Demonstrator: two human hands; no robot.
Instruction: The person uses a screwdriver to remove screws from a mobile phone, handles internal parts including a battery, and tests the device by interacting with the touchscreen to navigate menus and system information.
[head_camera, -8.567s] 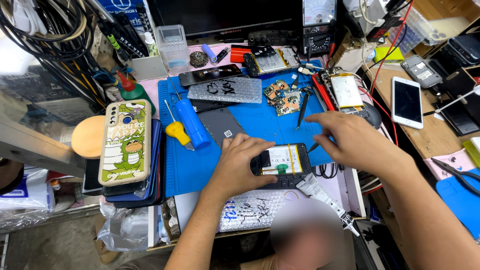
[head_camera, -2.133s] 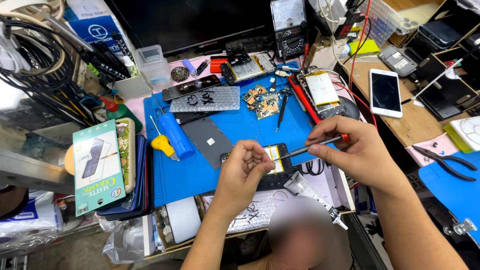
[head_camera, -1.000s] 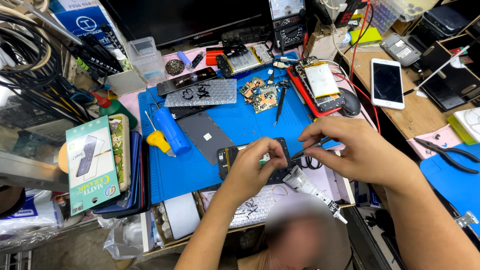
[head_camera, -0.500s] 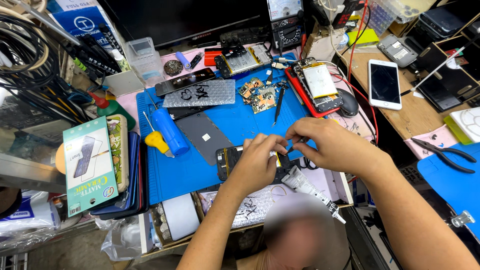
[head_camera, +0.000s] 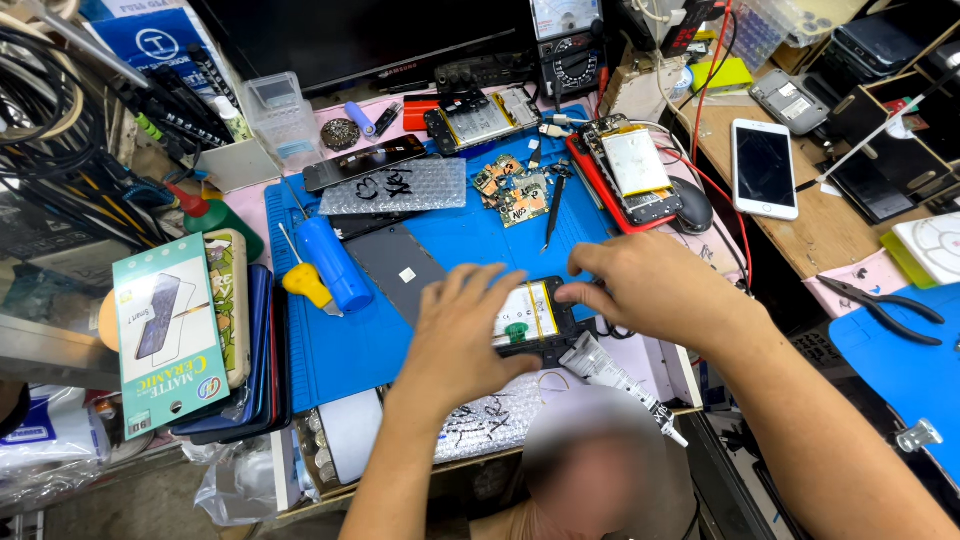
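Phone (head_camera: 530, 320), back off, pinned flat under left hand (head_camera: 462, 335); right hand (head_camera: 655, 290) fingertips pinching its top edge. Risk: hard pressing could puncture exposed battery (head_camera: 527, 312) between both grips.

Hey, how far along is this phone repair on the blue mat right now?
Done: the opened phone has its back off, its battery exposed, and a dark back panel lies beside it on the blue mat. In hand: the left hand steadies the phone while the right hand presses its top edge. Left: the phone is not closed; tweezers lie unused.
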